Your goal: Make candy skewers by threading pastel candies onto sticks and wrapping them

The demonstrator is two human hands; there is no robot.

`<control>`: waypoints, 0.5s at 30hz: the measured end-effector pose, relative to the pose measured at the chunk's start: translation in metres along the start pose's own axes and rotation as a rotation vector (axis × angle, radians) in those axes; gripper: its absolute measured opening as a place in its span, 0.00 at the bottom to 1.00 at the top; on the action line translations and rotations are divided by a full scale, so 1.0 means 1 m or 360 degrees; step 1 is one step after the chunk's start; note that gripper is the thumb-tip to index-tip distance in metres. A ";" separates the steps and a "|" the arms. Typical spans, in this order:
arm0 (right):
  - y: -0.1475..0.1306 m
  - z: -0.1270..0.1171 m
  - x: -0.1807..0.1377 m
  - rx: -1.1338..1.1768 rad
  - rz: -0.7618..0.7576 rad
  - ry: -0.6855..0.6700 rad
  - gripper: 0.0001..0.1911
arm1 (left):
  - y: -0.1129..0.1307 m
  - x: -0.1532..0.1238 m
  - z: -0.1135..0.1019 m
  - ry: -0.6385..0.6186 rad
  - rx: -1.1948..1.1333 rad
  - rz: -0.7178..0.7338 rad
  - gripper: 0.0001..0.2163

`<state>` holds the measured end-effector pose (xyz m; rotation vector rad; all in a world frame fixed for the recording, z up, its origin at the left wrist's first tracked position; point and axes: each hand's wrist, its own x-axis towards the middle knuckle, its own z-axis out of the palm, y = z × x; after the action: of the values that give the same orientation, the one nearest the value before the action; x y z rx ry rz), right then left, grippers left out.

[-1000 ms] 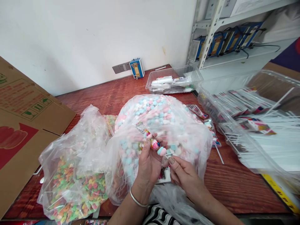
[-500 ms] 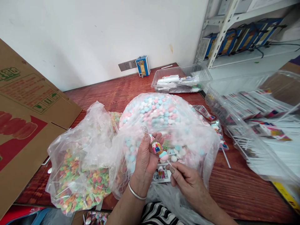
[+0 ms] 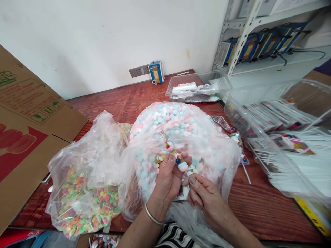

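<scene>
My left hand [image 3: 169,177] is closed around a candy skewer [image 3: 178,158], a stick threaded with colourful candies and a pink and blue piece near its lower end. A clear printed wrapper tip [image 3: 162,135] rises above the fingers. Thumb and fingers of my right hand [image 3: 204,193] pinch at the skewer's lower end, where the thin stick is mostly hidden. Behind both hands lies a big clear bag of pink, blue and white candies [image 3: 176,117]. Under my wrists a small printed white card or packet [image 3: 184,194] is partly covered.
To the left are a bag of ring-shaped candies [image 3: 85,206] and a cardboard box [image 3: 38,113]. On the right, a clear bin [image 3: 254,153] holds white sticks and printed packets. A smaller clear tray [image 3: 199,93] and a blue device [image 3: 156,72] stand at the back.
The skewer has slid up and right in my left hand's grasp, with more of its wrapper tip showing. My right hand stays at the lower end. The view has shifted slightly.
</scene>
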<state>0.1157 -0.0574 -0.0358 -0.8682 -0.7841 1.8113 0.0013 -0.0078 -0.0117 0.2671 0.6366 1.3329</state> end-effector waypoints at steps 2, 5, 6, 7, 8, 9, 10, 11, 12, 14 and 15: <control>-0.004 0.001 0.000 0.0264 0.0089 -0.0087 0.14 | 0.001 -0.002 -0.002 -0.0073 0.0002 -0.0056 0.15; -0.007 0.001 -0.001 0.0569 0.0206 -0.0229 0.13 | 0.004 -0.004 -0.003 -0.0219 0.0060 -0.0098 0.15; -0.006 0.001 -0.001 0.0641 0.0228 -0.0260 0.13 | 0.004 -0.005 -0.003 -0.0246 0.0104 -0.0086 0.15; -0.006 0.001 -0.001 0.0698 0.0238 -0.0285 0.13 | 0.004 -0.006 -0.003 -0.0259 0.0157 -0.0077 0.15; -0.005 0.001 -0.002 0.0737 0.0242 -0.0302 0.13 | 0.003 -0.006 -0.002 -0.0258 0.0212 -0.0068 0.15; -0.004 0.001 -0.002 0.0763 0.0244 -0.0317 0.13 | 0.003 -0.007 -0.002 -0.0252 0.0262 -0.0053 0.14; -0.003 0.001 -0.002 0.0776 0.0248 -0.0332 0.13 | 0.002 -0.007 -0.001 -0.0243 0.0304 -0.0027 0.13; -0.003 0.001 -0.002 0.0773 0.0251 -0.0336 0.13 | 0.001 -0.007 0.000 -0.0233 0.0338 0.0002 0.13; -0.002 0.000 -0.002 0.0746 0.0252 -0.0329 0.13 | 0.000 -0.007 0.000 -0.0221 0.0364 0.0021 0.13; -0.002 -0.001 -0.002 0.0603 0.0238 -0.0260 0.13 | 0.001 -0.007 0.001 -0.0184 0.0374 0.0026 0.13; -0.002 -0.003 -0.001 0.0490 0.0209 -0.0198 0.13 | 0.001 -0.007 0.001 -0.0167 0.0362 0.0010 0.14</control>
<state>0.1190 -0.0576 -0.0356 -0.6225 -0.5139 2.0514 0.0001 -0.0135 -0.0085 0.5206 0.6993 1.2443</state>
